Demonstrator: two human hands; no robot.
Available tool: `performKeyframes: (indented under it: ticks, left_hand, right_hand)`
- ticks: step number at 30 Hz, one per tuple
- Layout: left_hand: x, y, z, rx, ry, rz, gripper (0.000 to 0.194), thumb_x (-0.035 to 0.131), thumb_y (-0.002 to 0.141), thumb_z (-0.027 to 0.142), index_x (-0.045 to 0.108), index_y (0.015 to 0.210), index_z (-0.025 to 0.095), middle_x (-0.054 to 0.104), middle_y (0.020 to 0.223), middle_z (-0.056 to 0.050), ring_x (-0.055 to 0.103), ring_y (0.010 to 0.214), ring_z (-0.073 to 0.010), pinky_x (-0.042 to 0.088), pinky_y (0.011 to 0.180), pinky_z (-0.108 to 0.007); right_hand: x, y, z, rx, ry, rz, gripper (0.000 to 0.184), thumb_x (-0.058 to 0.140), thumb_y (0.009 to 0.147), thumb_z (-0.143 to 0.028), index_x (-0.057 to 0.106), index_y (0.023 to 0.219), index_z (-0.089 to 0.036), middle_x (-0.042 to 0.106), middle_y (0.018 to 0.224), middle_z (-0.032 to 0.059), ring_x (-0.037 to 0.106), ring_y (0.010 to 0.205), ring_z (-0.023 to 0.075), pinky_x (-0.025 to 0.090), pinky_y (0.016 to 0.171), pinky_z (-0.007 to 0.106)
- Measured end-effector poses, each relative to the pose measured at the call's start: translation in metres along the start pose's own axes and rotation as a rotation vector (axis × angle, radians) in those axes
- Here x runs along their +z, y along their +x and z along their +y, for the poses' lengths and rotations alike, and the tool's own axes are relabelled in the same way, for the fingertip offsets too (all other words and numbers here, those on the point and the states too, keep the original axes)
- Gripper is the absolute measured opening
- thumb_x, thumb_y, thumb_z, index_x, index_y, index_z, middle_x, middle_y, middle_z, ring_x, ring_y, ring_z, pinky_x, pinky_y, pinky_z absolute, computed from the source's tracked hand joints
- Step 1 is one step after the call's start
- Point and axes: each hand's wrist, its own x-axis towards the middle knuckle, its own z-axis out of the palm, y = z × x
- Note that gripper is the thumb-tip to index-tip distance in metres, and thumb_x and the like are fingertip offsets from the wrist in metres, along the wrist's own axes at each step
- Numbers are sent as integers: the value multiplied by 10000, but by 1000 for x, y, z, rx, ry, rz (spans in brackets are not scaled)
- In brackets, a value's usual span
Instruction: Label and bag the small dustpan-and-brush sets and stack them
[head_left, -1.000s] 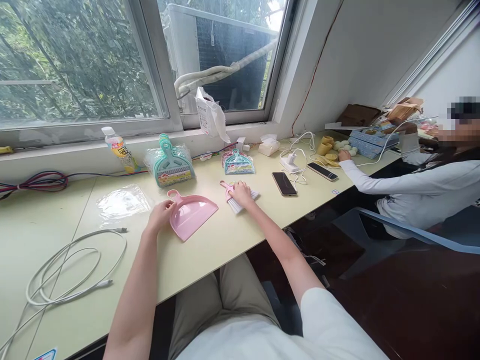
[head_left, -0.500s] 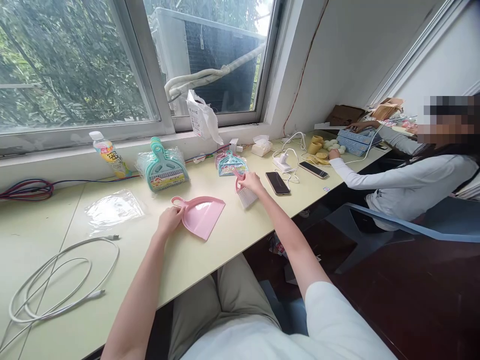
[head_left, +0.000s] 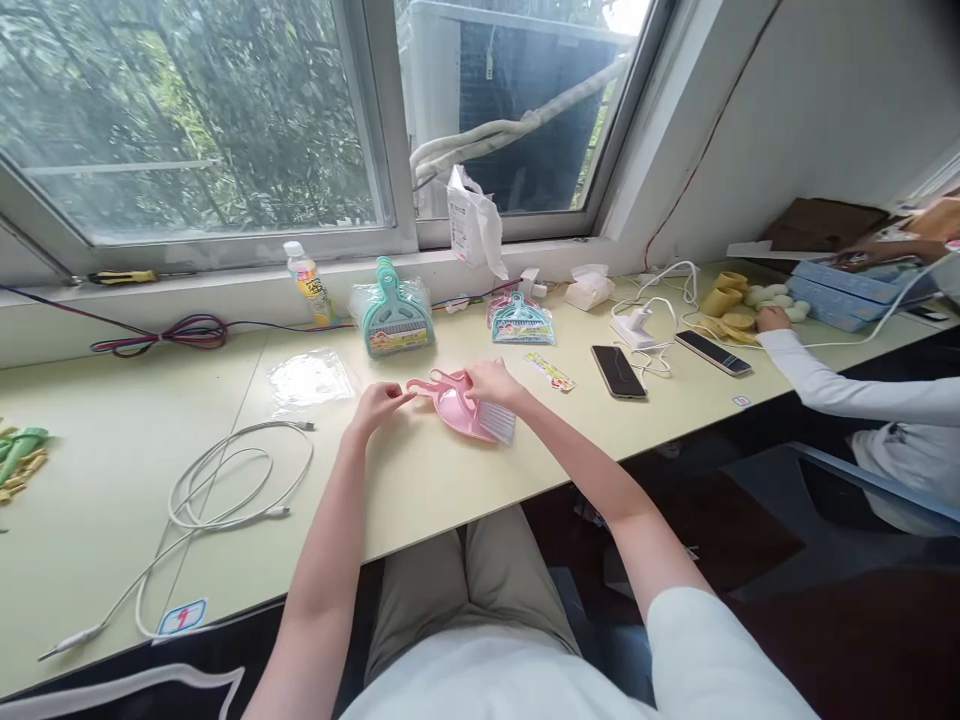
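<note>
A pink dustpan (head_left: 454,412) lies on the pale table in front of me. My left hand (head_left: 381,406) pinches the end of its handle. In my right hand (head_left: 492,382) is a small pink brush with white bristles (head_left: 498,421), held over the dustpan's right side. My fingers cover most of the brush's handle. Behind my right hand lies a narrow printed card (head_left: 550,372). A stack of teal dustpan sets (head_left: 397,315) in clear wrap stands farther back, and a smaller wrapped teal set (head_left: 522,322) lies to its right.
An empty clear plastic bag (head_left: 311,380) and a coiled white cable (head_left: 225,480) lie on the left. A drink bottle (head_left: 309,288) stands by the window. Toward the right are a phone (head_left: 619,372), a second phone (head_left: 712,353), a white charger (head_left: 634,328) and a co-worker's arm (head_left: 832,385).
The brush has moved left from beside the dustpan to over it. The dustpan has turned, with my left hand at its handle end. The printed card has come into sight and the view has swung left.
</note>
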Motion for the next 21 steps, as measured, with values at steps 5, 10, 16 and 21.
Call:
performKeyframes:
  ticks: [5, 10, 16, 21]
  left_hand:
    - [11, 5, -12, 128, -30, 282, 531, 807, 653, 421, 600, 1092, 207, 666, 1030, -76, 633, 869, -207, 503, 727, -311]
    - [38, 8, -3, 191, -44, 142, 523, 673, 792, 188, 524, 1292, 202, 699, 1024, -78, 677, 816, -181, 560, 778, -333]
    - [37, 2, 9, 412, 374, 221, 326, 554, 881, 115, 650, 1179, 207, 614, 1337, -134, 594, 1226, -268, 548, 941, -406]
    - [35, -1, 10, 495, 474, 108, 377, 492, 886, 58, 698, 1168, 198, 677, 1264, -112, 608, 1230, -256, 537, 998, -415]
  right_hand:
    - [15, 16, -15, -47, -52, 27, 196, 635, 826, -218, 728, 995, -181, 733, 1004, 121, 637, 1000, 240, 307, 880, 352]
    - [30, 26, -18, -52, -45, 85, 157, 617, 839, -200, 756, 911, -186, 743, 1021, 113, 645, 988, 226, 313, 915, 350]
    - [40, 22, -14, -53, 29, 142, 187, 599, 880, -256, 775, 935, -222, 754, 1027, 90, 647, 1008, 220, 336, 917, 341]
    - [37, 18, -12, -67, -11, 121, 189, 611, 879, -281, 789, 918, -231, 753, 1027, 79, 649, 996, 218, 364, 918, 330]
